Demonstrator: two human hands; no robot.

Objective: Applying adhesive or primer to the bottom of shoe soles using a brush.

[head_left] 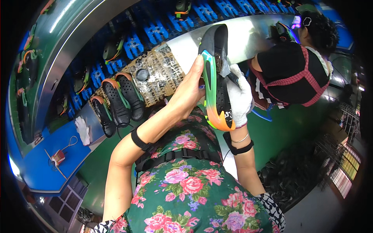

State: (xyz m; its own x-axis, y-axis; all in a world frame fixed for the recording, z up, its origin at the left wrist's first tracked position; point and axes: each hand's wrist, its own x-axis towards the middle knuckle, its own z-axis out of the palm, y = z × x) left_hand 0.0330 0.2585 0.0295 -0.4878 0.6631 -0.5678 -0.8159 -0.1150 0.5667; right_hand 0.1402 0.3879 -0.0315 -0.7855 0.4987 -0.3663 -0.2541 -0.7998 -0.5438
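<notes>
A black shoe point(222, 39) with a green-to-orange sole edge stands upright in front of me, toe end up. My left hand point(193, 86), bare, grips it along the green edge, thumb extended upward. On the other side my right hand point(240, 95), in a white glove, is closed round a dark-handled tool point(233, 77). The tool's flat greyish tip point(225, 70) lies against the middle of the shoe. What the glove's lower fingers touch is partly hidden behind the shoe.
Several black perforated shoes point(116, 101) with orange and green edges rest on the cardboard-covered bench point(161, 77), near a round dark knob point(142, 74). Blue racks point(156, 33) run behind. A co-worker point(295, 73) is at the right. A white glove point(82, 131) lies by a blue table point(37, 165).
</notes>
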